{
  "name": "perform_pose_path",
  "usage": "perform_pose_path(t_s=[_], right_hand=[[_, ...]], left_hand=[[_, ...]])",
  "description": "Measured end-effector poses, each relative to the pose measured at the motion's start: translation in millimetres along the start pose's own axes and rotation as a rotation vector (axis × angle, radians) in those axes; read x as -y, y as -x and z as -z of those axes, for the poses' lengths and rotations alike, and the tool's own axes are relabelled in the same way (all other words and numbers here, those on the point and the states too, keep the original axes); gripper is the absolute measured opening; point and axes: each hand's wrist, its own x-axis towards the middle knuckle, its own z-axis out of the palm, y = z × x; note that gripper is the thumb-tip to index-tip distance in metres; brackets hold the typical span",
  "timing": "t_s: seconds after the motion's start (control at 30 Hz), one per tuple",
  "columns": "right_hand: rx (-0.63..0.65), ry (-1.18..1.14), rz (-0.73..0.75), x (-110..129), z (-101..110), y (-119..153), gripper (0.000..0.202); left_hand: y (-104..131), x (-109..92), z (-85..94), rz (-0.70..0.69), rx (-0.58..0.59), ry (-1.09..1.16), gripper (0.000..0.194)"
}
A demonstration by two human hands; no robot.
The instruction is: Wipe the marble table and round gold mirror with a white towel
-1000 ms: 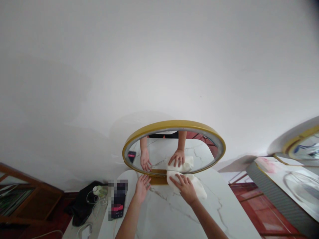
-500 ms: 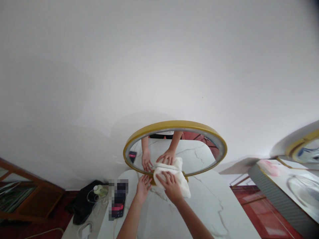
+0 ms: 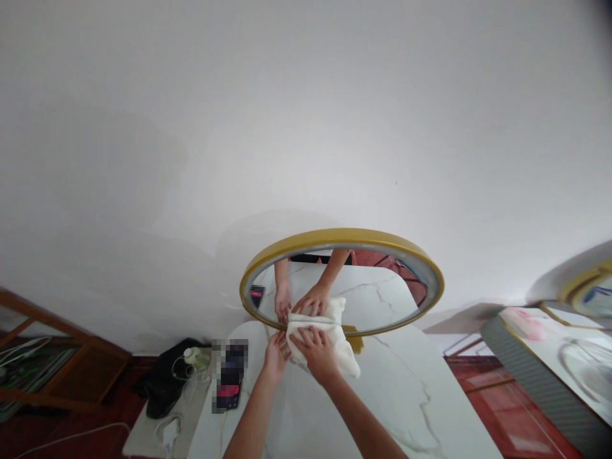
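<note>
A round mirror [image 3: 377,290] in a gold frame stands upright on a white marble-patterned table [image 3: 396,389]. My right hand [image 3: 319,356] presses a folded white cloth [image 3: 349,360] over the mirror's base and lower rim, its fingers spread on top. The right end of the gold base [image 3: 354,343] shows beside the cloth; the rest is covered. At the left end of the base, my left hand [image 3: 276,358] rests with fingers extended and slightly bent, close to the cloth's left edge. Both hands and the cloth are reflected in the glass.
Left on the table lies a phone [image 3: 230,376], partly blurred out. Beyond it, a lower surface carries a small bottle [image 3: 195,357], white cables and a black bag [image 3: 165,379]. A white wall [image 3: 306,127] rises behind the mirror. At right stands a ribbed cabinet [image 3: 530,370].
My right hand has slid the cloth left along the mirror's base, uncovering more of its right end. My left hand stays by the left end, its fingers a little closer together.
</note>
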Motion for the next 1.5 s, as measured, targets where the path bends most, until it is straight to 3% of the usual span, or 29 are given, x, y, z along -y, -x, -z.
perform_pose_path(t_s=[0.17, 0.33, 0.57, 0.8, 1.07, 1.3, 1.5], right_hand=[[0.014, -0.022, -0.019, -2, 5, 2, 0.062], [-0.088, -0.034, -0.061, -10, 23, 11, 0.068], [0.017, -0.021, -0.126, -27, 12, 24, 0.067], [-0.182, 0.048, -0.161, -37, 29, 35, 0.073], [-0.008, 0.041, -0.103, -54, 8, 44, 0.066], [-0.248, 0.114, -0.149, -62, 24, 53, 0.070], [-0.117, 0.088, -0.132, -70, 11, 57, 0.075]], left_hand=[[3, -4, -2.2, 0.000, 0.012, -0.004, 0.020], [5, -4, -3.4, 0.025, -0.015, -0.015, 0.024], [7, -2, -7.0, 0.013, -0.036, -0.057, 0.023], [9, 0, -6.3, -0.003, -0.013, -0.058, 0.024], [6, 5, -11.8, -0.012, -0.043, -0.049, 0.025], [4, 4, -10.1, 0.001, -0.043, -0.045, 0.025], [3, 8, -12.0, -0.002, -0.054, -0.034, 0.027]])
